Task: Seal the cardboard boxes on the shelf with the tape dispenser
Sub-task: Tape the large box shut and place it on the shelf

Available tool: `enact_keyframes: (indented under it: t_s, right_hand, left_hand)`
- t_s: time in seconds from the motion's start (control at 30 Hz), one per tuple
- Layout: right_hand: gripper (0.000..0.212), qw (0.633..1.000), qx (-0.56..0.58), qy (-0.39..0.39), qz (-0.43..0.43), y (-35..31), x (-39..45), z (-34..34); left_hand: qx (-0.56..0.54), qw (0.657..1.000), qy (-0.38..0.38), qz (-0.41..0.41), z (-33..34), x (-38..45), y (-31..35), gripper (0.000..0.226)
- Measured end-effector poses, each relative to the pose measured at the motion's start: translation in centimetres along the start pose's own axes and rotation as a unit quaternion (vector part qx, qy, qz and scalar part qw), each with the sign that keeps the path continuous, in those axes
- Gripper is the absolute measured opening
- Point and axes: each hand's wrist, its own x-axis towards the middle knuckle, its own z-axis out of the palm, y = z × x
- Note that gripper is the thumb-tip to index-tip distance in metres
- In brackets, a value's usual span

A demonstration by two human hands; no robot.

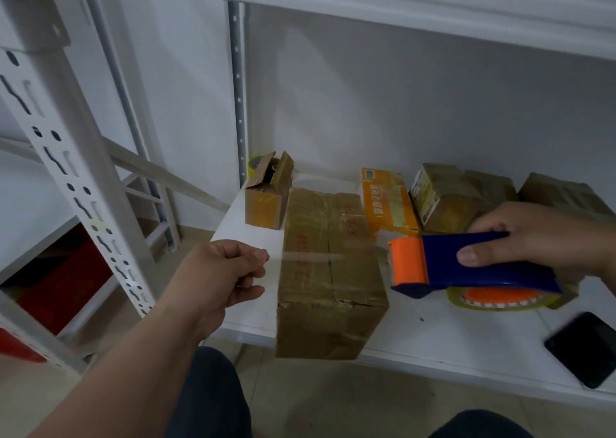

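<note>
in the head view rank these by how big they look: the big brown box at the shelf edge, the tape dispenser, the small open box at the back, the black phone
1. Big brown box, clearly largest.
2. Tape dispenser.
3. Black phone and small open box look about alike; the box sits farther back, so I won't rank them.

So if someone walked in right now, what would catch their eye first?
Probably the blue and orange tape dispenser, gripped in the right hand at right above the white shelf. Next, the big taped cardboard box at the shelf's front edge, with the left hand beside it, seemingly pinching a clear tape strip across its top.
</note>
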Motion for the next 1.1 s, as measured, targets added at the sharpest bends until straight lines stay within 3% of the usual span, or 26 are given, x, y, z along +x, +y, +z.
enact_keyframes:
  t_s: [0.47, 0.9, 1.03, 1.1]
  right_hand:
    - [0.085, 0.998, -0.004, -0.058, 0.013, 1.8, 2.6, -0.4]
    - [0.053, 0.997, -0.006, -0.048, 0.055, 3.3, 4.6, 1.5]
    - [0.082, 0.996, 0.015, -0.071, 0.051, 4.2, 4.9, 1.9]
    - [0.080, 0.996, 0.023, -0.071, 0.045, 4.4, 5.0, 2.0]
  left_hand:
    - [0.008, 1.000, -0.007, -0.020, 0.8, 0.7, -1.1, 0.012]
    - [-0.011, 0.999, 0.013, -0.041, 1.4, 0.1, -3.3, 0.014]
    - [0.031, 0.999, 0.031, -0.014, 1.9, -0.7, -3.5, 0.018]
    - [0.103, 0.994, 0.038, 0.019, 2.3, -1.1, -3.4, 0.024]
